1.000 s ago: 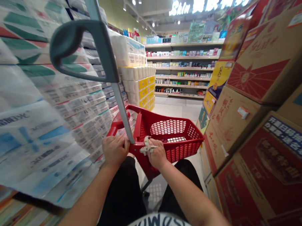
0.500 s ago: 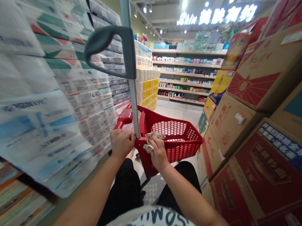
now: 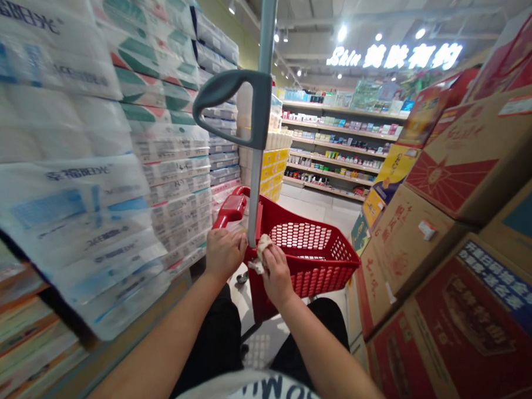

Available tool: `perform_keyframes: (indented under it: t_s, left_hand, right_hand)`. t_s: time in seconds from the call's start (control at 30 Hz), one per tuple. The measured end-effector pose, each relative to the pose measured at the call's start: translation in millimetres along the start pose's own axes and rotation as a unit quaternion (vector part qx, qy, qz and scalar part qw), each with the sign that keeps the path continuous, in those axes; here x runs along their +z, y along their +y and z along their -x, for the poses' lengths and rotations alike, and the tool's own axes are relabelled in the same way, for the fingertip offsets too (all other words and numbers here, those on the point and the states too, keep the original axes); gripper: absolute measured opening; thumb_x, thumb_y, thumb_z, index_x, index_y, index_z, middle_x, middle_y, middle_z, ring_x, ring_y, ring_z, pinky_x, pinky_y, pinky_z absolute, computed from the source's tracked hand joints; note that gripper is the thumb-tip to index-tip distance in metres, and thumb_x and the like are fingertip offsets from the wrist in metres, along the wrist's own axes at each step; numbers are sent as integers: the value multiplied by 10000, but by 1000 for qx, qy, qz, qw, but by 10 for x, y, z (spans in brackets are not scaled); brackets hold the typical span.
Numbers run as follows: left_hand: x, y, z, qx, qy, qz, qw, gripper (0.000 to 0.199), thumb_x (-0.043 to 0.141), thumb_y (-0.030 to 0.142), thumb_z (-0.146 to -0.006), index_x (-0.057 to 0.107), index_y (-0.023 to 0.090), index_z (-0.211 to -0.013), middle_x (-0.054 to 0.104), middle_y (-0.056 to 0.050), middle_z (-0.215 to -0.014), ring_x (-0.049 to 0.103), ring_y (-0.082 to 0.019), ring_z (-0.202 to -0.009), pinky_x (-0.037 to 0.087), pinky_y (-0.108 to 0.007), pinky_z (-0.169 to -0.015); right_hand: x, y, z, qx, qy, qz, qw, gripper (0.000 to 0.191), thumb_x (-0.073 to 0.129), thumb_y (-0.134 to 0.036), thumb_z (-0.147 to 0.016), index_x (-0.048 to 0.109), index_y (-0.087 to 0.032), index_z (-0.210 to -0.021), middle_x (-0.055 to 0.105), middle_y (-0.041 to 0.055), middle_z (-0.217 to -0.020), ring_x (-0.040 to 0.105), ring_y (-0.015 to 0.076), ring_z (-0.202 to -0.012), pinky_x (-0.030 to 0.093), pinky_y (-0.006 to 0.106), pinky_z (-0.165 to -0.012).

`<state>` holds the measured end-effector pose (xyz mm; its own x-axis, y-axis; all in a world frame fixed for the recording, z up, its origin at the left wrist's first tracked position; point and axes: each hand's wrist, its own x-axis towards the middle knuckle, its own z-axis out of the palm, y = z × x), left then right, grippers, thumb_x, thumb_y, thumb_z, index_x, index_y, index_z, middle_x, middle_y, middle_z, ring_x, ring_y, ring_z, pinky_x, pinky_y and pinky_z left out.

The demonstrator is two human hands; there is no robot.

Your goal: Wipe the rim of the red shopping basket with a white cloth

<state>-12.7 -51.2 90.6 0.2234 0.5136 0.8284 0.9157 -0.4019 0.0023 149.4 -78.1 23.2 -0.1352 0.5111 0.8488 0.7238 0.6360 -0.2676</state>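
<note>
A red plastic shopping cart [image 3: 304, 274] with a perforated basket stands before me. My left hand [image 3: 225, 251] is closed around the red cart handle [image 3: 229, 211], beside the foot of an upright grey pole [image 3: 255, 188]. Bunched in my right hand [image 3: 277, 276] is a crumpled, stained whitish cloth [image 3: 263, 246], pressed against the cart's near rim close to that pole. A dark grey loop-shaped grip [image 3: 262, 114] is fixed higher up on the pole. My fingers partly hide the cloth.
Wrapped paper packs [image 3: 67, 190] rise in tall stacks on the left. Cardboard cartons [image 3: 458, 161] are piled close on the right. Shelves of small goods [image 3: 337, 126] stand at the aisle's far end, beneath a lit sign [image 3: 396, 57]. Pale floor [image 3: 305, 200] runs between.
My right hand has shifted the cloth left along the rim, nearer the pole. The view has turned a little, so the pole and its grip appear farther right. My left hand keeps its hold.
</note>
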Motion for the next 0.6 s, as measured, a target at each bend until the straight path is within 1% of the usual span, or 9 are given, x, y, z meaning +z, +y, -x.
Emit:
perform_keyframes:
  t_s: [0.1,0.2,0.23,0.3,0.37,0.43,0.5,0.57,0.6]
  left_hand:
    - [3,0,-19,2,-4,1,1000,320,424,298,-907,619,204,-671,643,-48,-666,534,-233,-783,304,-426,-847]
    - [2,-20,-15,-1,-15,20,1000,353,385,301,-921,613,206,-670,641,-46,-671,531,-234,-773,305,-430,-837]
    - [-3,-32,-5,2,-18,37,999,356,365,299,-927,621,208,-697,644,-43,-684,531,-232,-771,305,-430,-834]
    - [-21,-63,27,12,-23,80,996,337,342,316,-932,646,212,-832,660,-40,-748,535,-229,-788,305,-432,-843]
    - [-42,-100,64,32,-26,121,992,336,362,379,-921,627,203,-1028,673,-52,-844,543,-233,-829,305,-435,-860]
    - [-60,-139,93,67,-35,147,986,424,401,462,-889,572,184,-1159,673,-72,-920,545,-245,-866,304,-442,-867]
    - [-74,-169,105,99,-46,158,981,492,409,500,-874,522,183,-1233,669,-85,-986,542,-253,-904,302,-446,-875]
    - [-88,-179,99,109,-49,155,981,499,411,495,-877,495,190,-1263,664,-84,-1019,538,-253,-934,298,-448,-893]
    - [-95,-175,91,106,-48,147,982,473,415,476,-883,502,196,-1254,665,-77,-1013,538,-249,-938,297,-447,-900]
  right_hand:
    - [-20,14,-84,29,-7,-28,999,455,473,-27,-792,558,-182,-1211,580,97,-1229,460,223,-1213,388,407,-1056]
    - [-79,-63,-210,35,-18,-62,997,393,470,-25,-786,608,-201,-1109,621,67,-1151,500,207,-1150,399,380,-1036]
    - [-95,-105,-252,44,-19,-72,996,381,475,-21,-775,615,-204,-1079,629,61,-1120,511,205,-1125,405,374,-1024]
    - [-106,-203,-324,84,-3,-93,992,360,500,-20,-743,609,-205,-1032,626,58,-1066,531,203,-1064,428,361,-982]
    - [-83,-316,-378,133,30,-120,983,314,539,-41,-710,587,-204,-974,596,62,-1030,543,200,-996,458,344,-916]
    - [-42,-428,-419,169,58,-149,972,244,565,-63,-674,555,-206,-872,561,56,-981,542,197,-930,474,334,-854]
    - [-14,-518,-455,201,59,-192,959,235,549,-49,-622,517,-213,-788,544,24,-894,542,181,-845,478,323,-809]
    - [-31,-568,-491,246,36,-274,929,285,524,-41,-591,517,-214,-817,556,1,-865,559,164,-801,484,308,-784]
    - [-60,-576,-511,266,18,-329,906,328,522,-46,-590,527,-214,-872,577,-1,-889,577,160,-813,489,302,-787]
